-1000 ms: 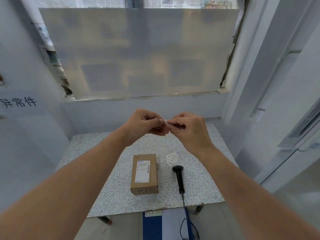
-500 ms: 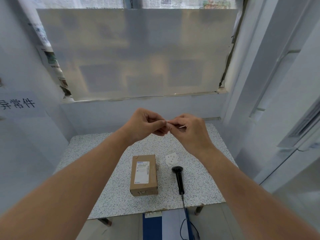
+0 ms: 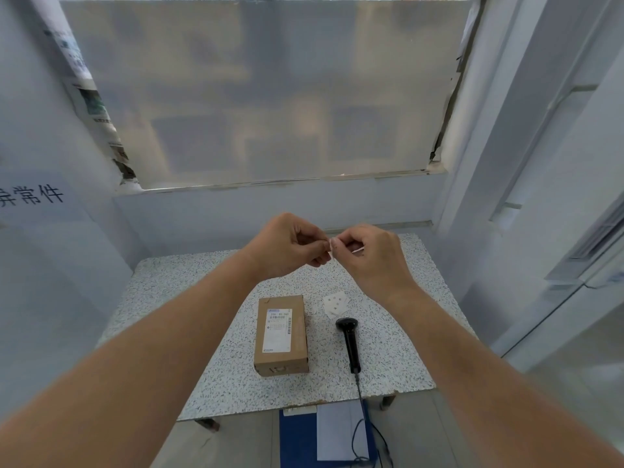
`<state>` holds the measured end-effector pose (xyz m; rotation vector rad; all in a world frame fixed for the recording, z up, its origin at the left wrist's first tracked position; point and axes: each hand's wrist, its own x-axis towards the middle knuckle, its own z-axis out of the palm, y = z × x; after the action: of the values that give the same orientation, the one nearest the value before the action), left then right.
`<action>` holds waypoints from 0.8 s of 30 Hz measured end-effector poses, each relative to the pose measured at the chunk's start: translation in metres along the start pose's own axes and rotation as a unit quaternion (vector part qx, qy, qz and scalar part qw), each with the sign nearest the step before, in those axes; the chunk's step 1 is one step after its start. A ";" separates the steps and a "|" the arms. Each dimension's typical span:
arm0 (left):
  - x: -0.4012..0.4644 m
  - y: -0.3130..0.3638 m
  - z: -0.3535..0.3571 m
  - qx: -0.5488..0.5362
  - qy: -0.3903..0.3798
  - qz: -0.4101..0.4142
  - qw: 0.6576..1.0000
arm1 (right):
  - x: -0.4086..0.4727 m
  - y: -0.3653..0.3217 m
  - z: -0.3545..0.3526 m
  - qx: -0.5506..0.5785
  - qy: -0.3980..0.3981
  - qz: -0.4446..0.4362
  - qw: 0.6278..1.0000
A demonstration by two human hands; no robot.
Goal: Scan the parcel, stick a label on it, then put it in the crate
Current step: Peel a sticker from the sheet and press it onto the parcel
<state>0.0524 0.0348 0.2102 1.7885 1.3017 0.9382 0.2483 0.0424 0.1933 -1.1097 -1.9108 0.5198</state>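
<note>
Lying nearest on the speckled table (image 3: 202,332) were the parcel (image 3: 282,336), printed side up, and just right of it the scanner (image 3: 349,342); a sheet of labels (image 3: 335,304) was seen beyond. Above them, a small white label (image 3: 331,248) was pinched between the fingertips of the left hand (image 3: 287,244) and right hand (image 3: 368,256), raised together

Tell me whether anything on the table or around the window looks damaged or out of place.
The table has a chipped near edge by the scanner cable. The covering's right edge on the window looks torn and peeling. The parcel and label sheet lie flat and look undamaged.
</note>
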 end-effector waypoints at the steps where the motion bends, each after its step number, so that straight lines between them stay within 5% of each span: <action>1: 0.000 -0.001 0.000 -0.004 -0.001 -0.004 1.000 | 0.000 0.001 0.001 0.001 -0.001 0.004 1.000; 13: 0.004 -0.011 -0.001 -0.043 0.038 -0.049 0.997 | 0.004 0.005 0.017 0.080 0.004 0.122 0.989; 24: 0.003 -0.080 0.002 0.066 0.128 -0.208 0.967 | -0.007 0.026 0.067 0.077 -0.047 0.218 0.972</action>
<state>0.0201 0.0553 0.1399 1.4325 1.8541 0.8764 0.2076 0.0540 0.1341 -1.4275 -1.6703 0.9613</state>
